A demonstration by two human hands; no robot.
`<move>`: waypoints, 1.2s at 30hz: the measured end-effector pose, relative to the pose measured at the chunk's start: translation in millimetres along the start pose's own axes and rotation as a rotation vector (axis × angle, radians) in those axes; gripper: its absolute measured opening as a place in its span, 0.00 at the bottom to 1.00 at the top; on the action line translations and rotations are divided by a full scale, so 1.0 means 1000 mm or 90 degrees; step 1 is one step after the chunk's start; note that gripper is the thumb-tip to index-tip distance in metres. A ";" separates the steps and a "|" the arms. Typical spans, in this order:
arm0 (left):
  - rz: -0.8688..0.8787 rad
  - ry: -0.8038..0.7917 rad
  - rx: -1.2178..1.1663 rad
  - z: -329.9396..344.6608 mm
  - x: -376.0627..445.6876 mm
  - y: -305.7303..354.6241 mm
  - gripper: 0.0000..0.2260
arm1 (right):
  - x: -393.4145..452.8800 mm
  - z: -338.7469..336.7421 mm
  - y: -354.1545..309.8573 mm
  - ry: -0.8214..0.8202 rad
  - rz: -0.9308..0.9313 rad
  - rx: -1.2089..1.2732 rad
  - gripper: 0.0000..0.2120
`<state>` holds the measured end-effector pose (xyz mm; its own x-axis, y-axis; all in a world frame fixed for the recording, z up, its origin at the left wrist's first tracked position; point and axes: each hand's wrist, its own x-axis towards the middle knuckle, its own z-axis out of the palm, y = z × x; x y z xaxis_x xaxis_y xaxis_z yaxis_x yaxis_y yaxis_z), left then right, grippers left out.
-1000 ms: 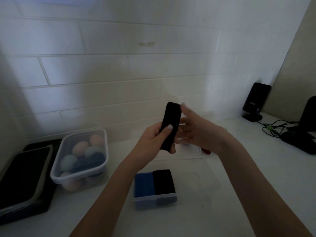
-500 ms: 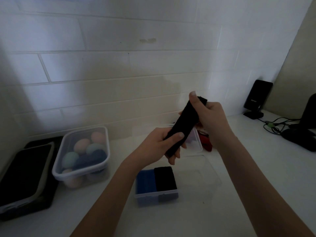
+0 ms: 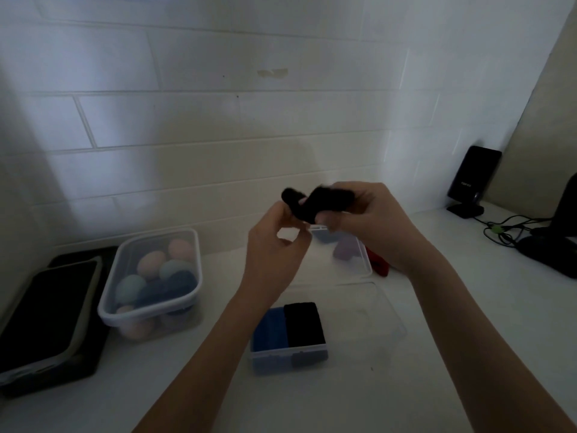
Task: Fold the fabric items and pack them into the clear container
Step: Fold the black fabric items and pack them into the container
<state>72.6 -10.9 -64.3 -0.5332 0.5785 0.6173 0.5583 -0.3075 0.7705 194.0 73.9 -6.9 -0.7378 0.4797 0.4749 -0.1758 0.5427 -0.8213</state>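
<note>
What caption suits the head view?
Both hands fold a black fabric piece above the clear container.

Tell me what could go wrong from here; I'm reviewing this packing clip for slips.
1. The black fabric is bunched in mid-air between the left hand and right hand; the fold may come out uneven or loosen.
2. The clear container already holds a blue piece and a black piece at its left end; pushing in another could disturb them.
</note>
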 end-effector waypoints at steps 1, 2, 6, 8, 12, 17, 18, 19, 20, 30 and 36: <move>-0.051 -0.018 -0.073 -0.001 0.002 0.001 0.12 | 0.000 0.002 0.000 -0.029 -0.019 -0.049 0.10; -0.108 -0.030 -0.166 -0.002 0.003 0.003 0.13 | 0.000 0.004 0.000 -0.060 -0.041 -0.097 0.12; -0.315 -0.015 -0.499 -0.008 0.011 0.004 0.13 | 0.002 0.011 0.007 -0.102 -0.130 -0.237 0.15; -0.359 -0.008 -0.568 -0.012 0.015 0.002 0.14 | 0.002 0.012 0.011 -0.092 -0.145 -0.302 0.13; -0.344 -0.001 -0.427 -0.013 0.015 -0.004 0.13 | 0.001 0.016 0.015 -0.152 -0.161 -0.352 0.13; -0.319 -0.035 -0.378 -0.012 0.012 -0.009 0.09 | 0.000 0.022 0.014 -0.139 -0.119 -0.338 0.09; -0.318 -0.047 -0.385 -0.010 0.012 -0.009 0.08 | 0.001 0.022 0.013 -0.104 -0.097 -0.300 0.08; -0.317 -0.064 -0.391 -0.008 0.011 -0.007 0.09 | 0.001 0.020 0.012 -0.067 -0.078 -0.254 0.07; -0.316 -0.087 -0.395 -0.006 0.011 -0.006 0.10 | 0.002 0.019 0.011 -0.036 -0.061 -0.212 0.07; -0.309 -0.212 -0.345 -0.004 0.005 0.000 0.12 | 0.004 0.017 0.017 0.061 -0.001 -0.243 0.07; -0.315 -0.297 -0.318 -0.004 0.002 0.003 0.13 | 0.002 0.005 0.011 -0.034 0.084 -0.138 0.12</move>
<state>70.9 -14.2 -60.2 -0.2632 0.9537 0.1454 -0.0763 -0.1708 0.9824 187.4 77.6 -16.9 -0.7798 0.5218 0.3458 0.0638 0.6159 -0.7853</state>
